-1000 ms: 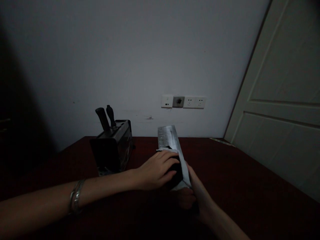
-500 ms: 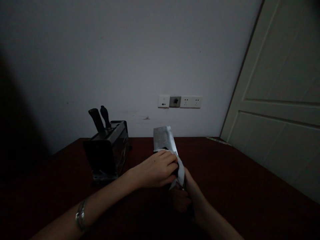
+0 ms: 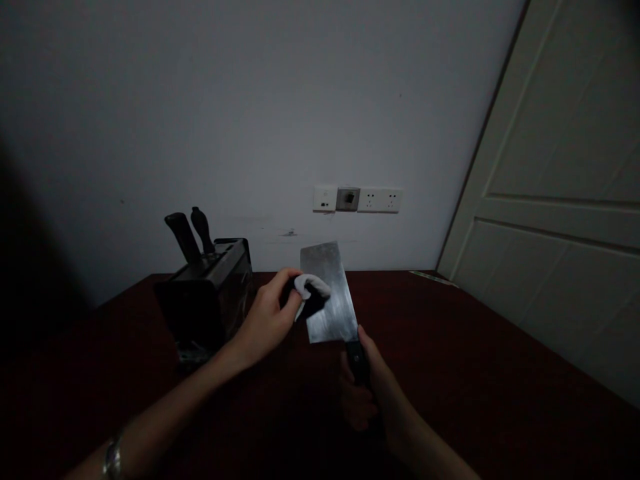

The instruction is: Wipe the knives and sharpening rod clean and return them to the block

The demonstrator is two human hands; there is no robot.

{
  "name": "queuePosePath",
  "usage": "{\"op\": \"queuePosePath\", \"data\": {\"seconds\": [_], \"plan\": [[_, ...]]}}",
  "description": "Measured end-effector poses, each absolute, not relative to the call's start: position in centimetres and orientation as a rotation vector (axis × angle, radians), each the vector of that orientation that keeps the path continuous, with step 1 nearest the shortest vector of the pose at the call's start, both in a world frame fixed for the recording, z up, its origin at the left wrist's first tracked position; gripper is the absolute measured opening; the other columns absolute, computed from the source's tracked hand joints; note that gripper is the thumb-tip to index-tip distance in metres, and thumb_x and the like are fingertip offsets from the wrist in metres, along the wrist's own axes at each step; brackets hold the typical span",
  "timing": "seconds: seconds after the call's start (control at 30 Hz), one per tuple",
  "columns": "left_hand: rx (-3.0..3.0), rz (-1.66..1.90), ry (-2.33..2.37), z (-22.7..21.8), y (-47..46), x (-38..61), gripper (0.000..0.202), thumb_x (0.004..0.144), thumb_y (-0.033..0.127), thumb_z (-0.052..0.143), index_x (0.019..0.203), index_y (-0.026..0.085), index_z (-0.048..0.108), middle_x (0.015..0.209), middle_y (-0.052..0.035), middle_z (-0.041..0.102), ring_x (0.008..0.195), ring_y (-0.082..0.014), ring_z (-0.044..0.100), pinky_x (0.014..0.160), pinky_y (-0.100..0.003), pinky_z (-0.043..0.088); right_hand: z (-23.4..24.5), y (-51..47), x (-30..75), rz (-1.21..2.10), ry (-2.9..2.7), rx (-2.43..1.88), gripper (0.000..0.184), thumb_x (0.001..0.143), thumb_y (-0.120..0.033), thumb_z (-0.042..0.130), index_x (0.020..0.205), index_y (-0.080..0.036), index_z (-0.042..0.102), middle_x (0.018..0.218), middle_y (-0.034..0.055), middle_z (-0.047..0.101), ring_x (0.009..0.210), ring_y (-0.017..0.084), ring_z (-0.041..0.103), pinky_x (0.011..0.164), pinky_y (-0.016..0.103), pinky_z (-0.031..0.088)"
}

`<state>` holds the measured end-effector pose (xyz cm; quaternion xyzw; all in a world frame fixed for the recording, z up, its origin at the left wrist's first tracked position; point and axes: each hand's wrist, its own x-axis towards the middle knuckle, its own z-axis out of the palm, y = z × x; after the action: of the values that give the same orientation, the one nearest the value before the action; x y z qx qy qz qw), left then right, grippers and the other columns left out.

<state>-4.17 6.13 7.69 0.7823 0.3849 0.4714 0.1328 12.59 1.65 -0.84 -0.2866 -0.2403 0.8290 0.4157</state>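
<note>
A cleaver point(image 3: 334, 308) with a broad steel blade and a riveted black handle stands raised over the table, blade pointing up and away from me. My right hand point(image 3: 373, 383) is closed around its handle. At the blade's left edge, my left hand point(image 3: 274, 313) pinches a folded white and dark cloth point(image 3: 313, 288). The cloth overlaps the blade; whether it presses on the steel I cannot tell. A bracelet point(image 3: 113, 457) circles my left wrist.
On the left of the dark red table point(image 3: 425, 333) stands a knife block point(image 3: 210, 280) holding two dark-handled tools. Behind the table rises a wall with sockets point(image 3: 379, 200). To the right is a pale panelled door point(image 3: 560, 200).
My left hand has moved left and up with the cloth, from near the handle to the blade's left edge. More of the blade and the handle now show.
</note>
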Motion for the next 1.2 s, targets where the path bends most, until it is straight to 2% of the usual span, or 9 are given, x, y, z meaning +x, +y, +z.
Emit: {"op": "queuePosePath", "data": {"seconds": [0.2, 0.43, 0.5, 0.6, 0.67, 0.87, 0.97, 1.1, 1.2], "plan": [[2.548, 1.279, 0.925, 4.8, 5.1, -1.6, 0.023, 0.083, 0.011, 0.037, 0.103, 0.016, 0.047, 0.094, -0.0067, 0.059, 0.087, -0.0155, 0.056, 0.078, -0.031, 0.046, -1.4, 1.8, 12.7, 2.116, -0.593, -0.792, 0.063, 0.079, -0.068, 0.022, 0.047, -0.019, 0.044, 0.027, -0.0081, 0.03, 0.022, 0.005, 0.022, 0.024, 0.017, 0.022], [2.644, 1.101, 0.636, 3.4, 4.1, -1.0, 0.033, 0.079, 0.012, 0.041, 0.111, 0.014, 0.045, 0.101, -0.01, 0.056, 0.094, -0.0192, 0.054, 0.081, -0.036, 0.047, -2.0, 1.8, 12.6, 2.025, -0.506, -0.989, 0.064, 0.074, -0.073, 0.025, 0.043, -0.02, 0.039, 0.029, -0.0076, 0.03, 0.023, 0.005, 0.025, 0.025, 0.018, 0.023], [2.667, 1.053, 0.575, 3.4, 3.9, -1.1, 0.039, 0.077, 0.017, 0.046, 0.115, 0.014, 0.041, 0.105, -0.0118, 0.055, 0.098, -0.0214, 0.053, 0.083, -0.038, 0.046, -2.2, 1.8, 12.7, 1.951, -0.506, -1.015, 0.062, 0.074, -0.072, 0.029, 0.045, -0.019, 0.043, 0.029, -0.0073, 0.031, 0.024, 0.005, 0.027, 0.026, 0.018, 0.024], [2.729, 1.01, 0.525, 3.2, 3.8, -1.0, 0.057, 0.072, 0.035, 0.061, 0.119, 0.014, 0.036, 0.113, -0.014, 0.052, 0.103, -0.0248, 0.051, 0.087, -0.04, 0.045, -2.3, 1.9, 12.8, 1.789, -0.503, -0.977, 0.054, 0.073, -0.067, 0.041, 0.053, -0.018, 0.051, 0.034, -0.0059, 0.039, 0.028, 0.006, 0.034, 0.028, 0.018, 0.027], [2.77, 1.009, 0.523, 3.0, 3.9, -0.9, 0.064, 0.068, 0.04, 0.065, 0.118, 0.014, 0.036, 0.116, -0.0147, 0.051, 0.106, -0.0258, 0.05, 0.09, -0.041, 0.044, -2.2, 2.0, 12.8, 1.741, -0.493, -0.996, 0.051, 0.074, -0.065, 0.043, 0.056, -0.018, 0.053, 0.036, -0.0051, 0.042, 0.029, 0.007, 0.036, 0.028, 0.018, 0.027], [2.815, 1.039, 0.524, 2.5, 4.5, -1.0, 0.042, 0.071, 0.012, 0.051, 0.112, 0.013, 0.041, 0.107, -0.0115, 0.056, 0.1, -0.0218, 0.053, 0.085, -0.037, 0.047, -1.8, 2.0, 12.7, 1.952, -0.521, -1.072, 0.066, 0.076, -0.071, 0.023, 0.038, -0.02, 0.037, 0.026, -0.0053, 0.03, 0.022, 0.005, 0.026, 0.025, 0.018, 0.022], [2.748, 1.119, 0.526, 2.5, 4.8, -1.3, 0.038, 0.071, 0.011, 0.049, 0.109, 0.014, 0.043, 0.101, -0.0103, 0.058, 0.093, -0.0203, 0.057, 0.079, -0.035, 0.05, -1.5, 2.0, 12.8, 2.0, -0.533, -1.047, 0.066, 0.075, -0.073, 0.023, 0.037, -0.02, 0.035, 0.026, -0.007, 0.026, 0.021, 0.004, 0.022, 0.024, 0.018, 0.02], [2.519, 1.16, 0.663, 2.9, 4.8, -1.2, 0.038, 0.072, 0.01, 0.05, 0.107, 0.018, 0.041, 0.098, -0.0069, 0.063, 0.091, -0.0179, 0.06, 0.077, -0.031, 0.05, -0.4, 1.6, 13.1, 2.011, -0.573, -0.964, 0.062, 0.072, -0.073, 0.028, 0.046, -0.019, 0.043, 0.029, -0.0079, 0.029, 0.023, 0.005, 0.023, 0.025, 0.018, 0.021], [2.24, 1.273, 0.854, 3.6, 4.5, -0.7, 0.035, 0.076, 0.012, 0.051, 0.107, 0.019, 0.037, 0.089, -0.0028, 0.066, 0.085, -0.0154, 0.062, 0.077, -0.03, 0.048, 0.4, 1.2, 13.4, 2.05, -0.559, -0.86, 0.053, 0.072, -0.066, 0.036, 0.052, -0.018, 0.046, 0.032, -0.0079, 0.033, 0.026, 0.004, 0.023, 0.027, 0.017, 0.021]]}}
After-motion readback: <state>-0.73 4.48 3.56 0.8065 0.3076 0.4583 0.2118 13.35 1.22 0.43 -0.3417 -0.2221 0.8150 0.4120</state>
